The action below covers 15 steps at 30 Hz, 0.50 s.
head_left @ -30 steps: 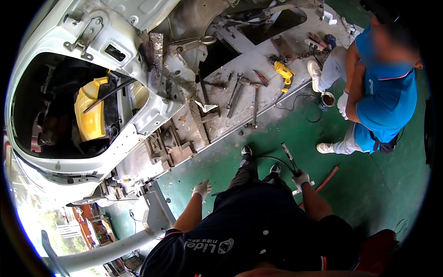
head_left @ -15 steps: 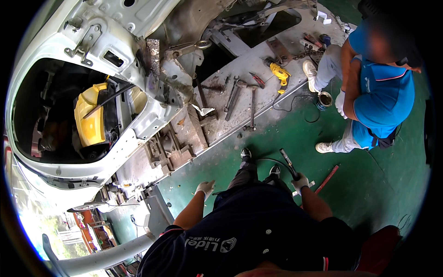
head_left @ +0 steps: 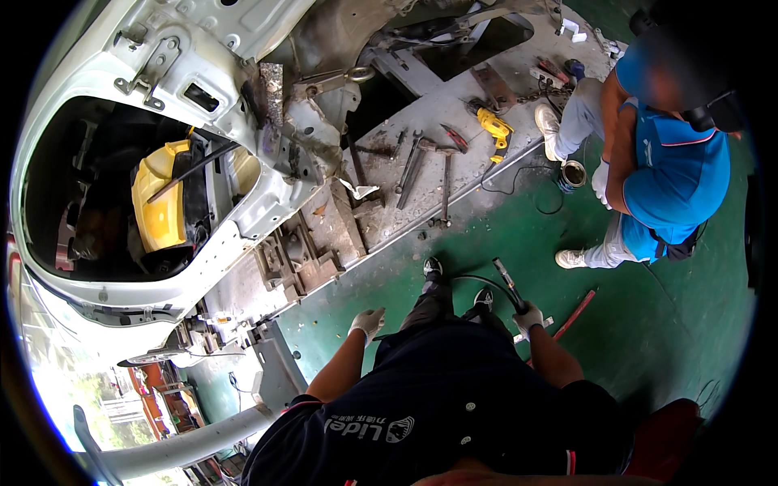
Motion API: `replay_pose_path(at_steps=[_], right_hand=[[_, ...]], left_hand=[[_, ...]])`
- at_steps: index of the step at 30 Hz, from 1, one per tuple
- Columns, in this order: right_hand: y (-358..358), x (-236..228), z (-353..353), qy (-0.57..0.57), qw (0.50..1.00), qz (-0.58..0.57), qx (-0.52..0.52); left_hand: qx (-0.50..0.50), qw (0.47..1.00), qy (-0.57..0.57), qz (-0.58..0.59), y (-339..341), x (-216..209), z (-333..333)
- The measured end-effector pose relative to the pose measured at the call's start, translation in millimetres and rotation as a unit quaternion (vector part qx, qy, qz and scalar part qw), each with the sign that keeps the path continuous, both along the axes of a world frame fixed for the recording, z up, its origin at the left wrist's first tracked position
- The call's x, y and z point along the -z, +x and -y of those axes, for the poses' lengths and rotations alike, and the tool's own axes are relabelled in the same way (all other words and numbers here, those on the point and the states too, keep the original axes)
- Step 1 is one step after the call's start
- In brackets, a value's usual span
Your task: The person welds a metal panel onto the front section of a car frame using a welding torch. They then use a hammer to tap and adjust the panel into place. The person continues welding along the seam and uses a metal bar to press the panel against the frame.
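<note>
My right hand [head_left: 529, 319], in a pale glove, is closed round the black rear part of what looks like a welding torch [head_left: 509, 280]. Its slim metallic front end points away from me and slightly left, above the green floor. From the grip a black cable [head_left: 474, 278] bends toward my feet. My left hand [head_left: 369, 321], gloved too, hangs beside my left hip with its fingers stretched forward and apart from the bench. A dark cord-like strip shows next to it; whether the two touch I cannot tell.
A stripped car body [head_left: 235, 251] stands at the left on a metal platform [head_left: 478, 180]. On the platform lie a yellow drill [head_left: 493, 132], a hammer [head_left: 446, 182] and pliers [head_left: 455, 138]. A person in blue [head_left: 677, 174] sits at the right beside a can [head_left: 571, 176]. A red bar [head_left: 576, 313] lies on the floor.
My left hand has moved slightly to the right and up, nearer my hip. My right hand and the torch have hardly moved. The whole view has shifted a little.
</note>
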State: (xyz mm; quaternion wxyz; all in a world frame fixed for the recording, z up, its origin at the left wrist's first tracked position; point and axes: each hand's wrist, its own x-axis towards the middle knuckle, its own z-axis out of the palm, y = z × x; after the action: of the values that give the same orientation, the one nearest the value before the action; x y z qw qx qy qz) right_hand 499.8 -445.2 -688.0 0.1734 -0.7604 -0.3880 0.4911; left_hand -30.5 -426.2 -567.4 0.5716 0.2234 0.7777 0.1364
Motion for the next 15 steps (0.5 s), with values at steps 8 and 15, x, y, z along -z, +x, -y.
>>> replay_pose_path(at_steps=[8,15], right_hand=[[11,21,2,-0.010,1.000,0.023,-0.004],[2,8,8,-0.017,0.999,0.038,-0.015]], left_hand=[[0.026,0.999,0.022,-0.001,21,-18,-17],[0.010,0.999,-0.031,-0.036,-19,20,28]])
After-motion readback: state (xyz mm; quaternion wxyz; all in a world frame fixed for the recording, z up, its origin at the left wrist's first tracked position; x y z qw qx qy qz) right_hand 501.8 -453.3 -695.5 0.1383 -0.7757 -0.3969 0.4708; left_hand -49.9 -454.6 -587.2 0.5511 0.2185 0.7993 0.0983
